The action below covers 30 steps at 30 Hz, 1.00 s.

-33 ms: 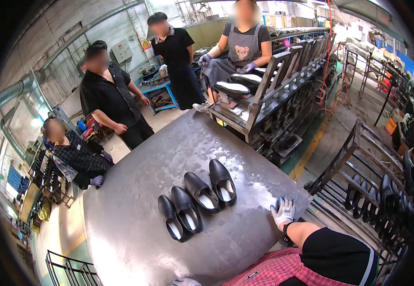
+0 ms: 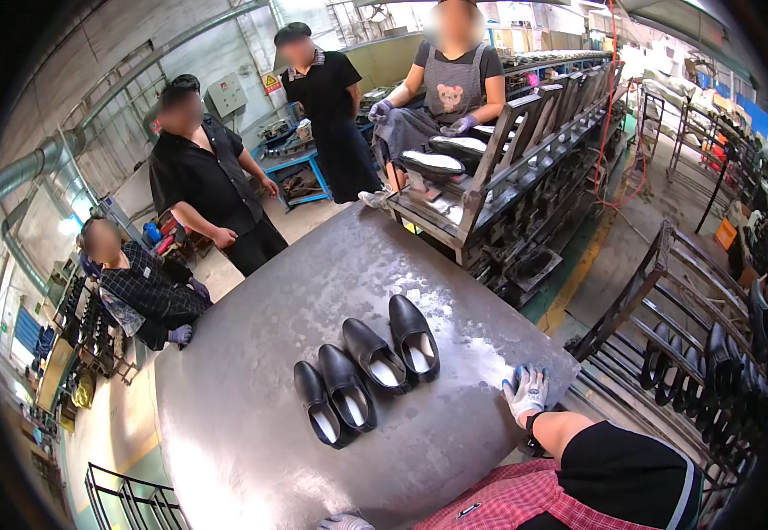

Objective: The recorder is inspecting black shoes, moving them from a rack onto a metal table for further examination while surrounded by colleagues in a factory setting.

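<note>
Several black slip-on shoes [image 2: 346,389] with pale insoles stand side by side in a slanting row on a grey metal table [image 2: 251,389]. My right hand [image 2: 527,390], in a white glove with blue fingertips, lies on the table's right corner with its fingers spread. It holds nothing and is well apart from the shoes. Only a strip of my left hand [image 2: 346,523], also gloved, shows at the table's near edge, at the bottom of the picture. Its fingers are cut off from view, so whether it holds anything is hidden.
Beyond the table runs a long line of racks [image 2: 525,168] carrying shoes, with a person in an apron [image 2: 454,97] behind it. Three more people stand at the far left side. A metal rack [image 2: 658,291] with hanging black shoes [image 2: 718,358] is at my right.
</note>
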Available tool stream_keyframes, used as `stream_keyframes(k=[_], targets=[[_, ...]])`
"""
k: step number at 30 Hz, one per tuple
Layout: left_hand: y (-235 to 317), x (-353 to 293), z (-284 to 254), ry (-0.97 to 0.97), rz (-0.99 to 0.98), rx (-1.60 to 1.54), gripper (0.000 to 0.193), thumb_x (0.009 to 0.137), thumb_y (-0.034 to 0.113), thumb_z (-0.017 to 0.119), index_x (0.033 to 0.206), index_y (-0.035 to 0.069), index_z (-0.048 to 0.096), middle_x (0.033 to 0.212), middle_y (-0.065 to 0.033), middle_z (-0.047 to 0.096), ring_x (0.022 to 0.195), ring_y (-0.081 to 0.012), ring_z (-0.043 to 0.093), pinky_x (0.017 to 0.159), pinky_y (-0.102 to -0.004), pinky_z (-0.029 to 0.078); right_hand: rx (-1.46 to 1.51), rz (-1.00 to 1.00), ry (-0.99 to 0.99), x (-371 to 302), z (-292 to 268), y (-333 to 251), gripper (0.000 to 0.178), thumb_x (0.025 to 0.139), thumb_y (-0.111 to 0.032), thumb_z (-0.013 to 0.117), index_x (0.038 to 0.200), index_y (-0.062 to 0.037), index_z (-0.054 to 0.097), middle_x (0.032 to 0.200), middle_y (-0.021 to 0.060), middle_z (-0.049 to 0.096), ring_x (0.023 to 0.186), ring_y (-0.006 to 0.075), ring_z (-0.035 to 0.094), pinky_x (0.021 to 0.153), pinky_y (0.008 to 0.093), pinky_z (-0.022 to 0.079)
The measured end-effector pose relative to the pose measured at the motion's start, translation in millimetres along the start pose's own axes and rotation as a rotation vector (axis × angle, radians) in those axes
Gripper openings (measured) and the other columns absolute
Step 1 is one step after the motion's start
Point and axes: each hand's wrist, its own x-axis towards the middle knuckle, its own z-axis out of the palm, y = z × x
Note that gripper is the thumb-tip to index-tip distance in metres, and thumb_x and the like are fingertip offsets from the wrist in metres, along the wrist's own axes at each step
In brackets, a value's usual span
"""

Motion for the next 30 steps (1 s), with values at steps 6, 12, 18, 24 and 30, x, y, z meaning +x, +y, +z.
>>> stream_keyframes(k=[6,12,18,24,30], targets=[[-20.6,16.6,52.9,-0.014,-0.019,-0.048,0.053,0.106,0.04,0.041,0.143,0.004,0.056,0.152,-0.0229,0.053,0.138,-0.0423,0.051,0.113,-0.0557,0.04,0.012,0.028,-0.034,-0.1,2.4,0.8,0.072,0.097,-0.054,0.057,0.146,-0.0012,0.051,0.157,0.0193,0.045,0.149,0.0379,0.036,0.129,0.0535,0.012],[-23.6,20.7,59.1,-0.037,0.01,-0.012,0.055,0.106,0.042,0.042,0.144,0.005,0.056,0.154,-0.0227,0.051,0.142,-0.0421,0.047,0.114,-0.0552,0.039,0.011,0.016,-0.041,0.1,-1.8,-0.3,0.073,0.097,-0.054,0.056,0.147,-0.0009,0.051,0.158,0.0191,0.045,0.148,0.0381,0.037,0.13,0.0524,0.012],[-8.7,8.6,23.9,-0.009,-0.037,-0.05,0.054,0.104,0.039,0.046,0.144,0.005,0.056,0.151,-0.0233,0.053,0.138,-0.042,0.05,0.113,-0.0549,0.04,-0.016,-0.006,-0.037,1.7,-4.0,-1.5,0.068,0.098,-0.051,0.057,0.146,-0.003,0.053,0.157,0.0192,0.047,0.147,0.0368,0.039,0.129,0.0518,0.014],[-11.6,19.5,53.3,0.111,-0.085,-0.059,0.037,0.097,0.029,0.059,0.125,0.004,0.065,0.14,-0.0176,0.059,0.131,-0.0372,0.054,0.108,-0.0497,0.047,0.018,0.023,-0.036,1.0,-0.7,-0.8,0.067,0.096,-0.052,0.061,0.144,-0.0056,0.056,0.156,0.0205,0.047,0.144,0.0407,0.042,0.127,0.0554,0.02],[-15.0,20.7,59.8,0.123,-0.082,-0.036,0.038,0.098,0.028,0.058,0.128,0.007,0.064,0.141,-0.0153,0.057,0.131,-0.0348,0.054,0.109,-0.0485,0.046,-0.05,0.095,-0.082,0.4,-1.3,-3.9,0.068,0.098,-0.052,0.059,0.149,-0.0073,0.051,0.162,0.0152,0.043,0.146,0.0399,0.042,0.125,0.0548,0.024]])
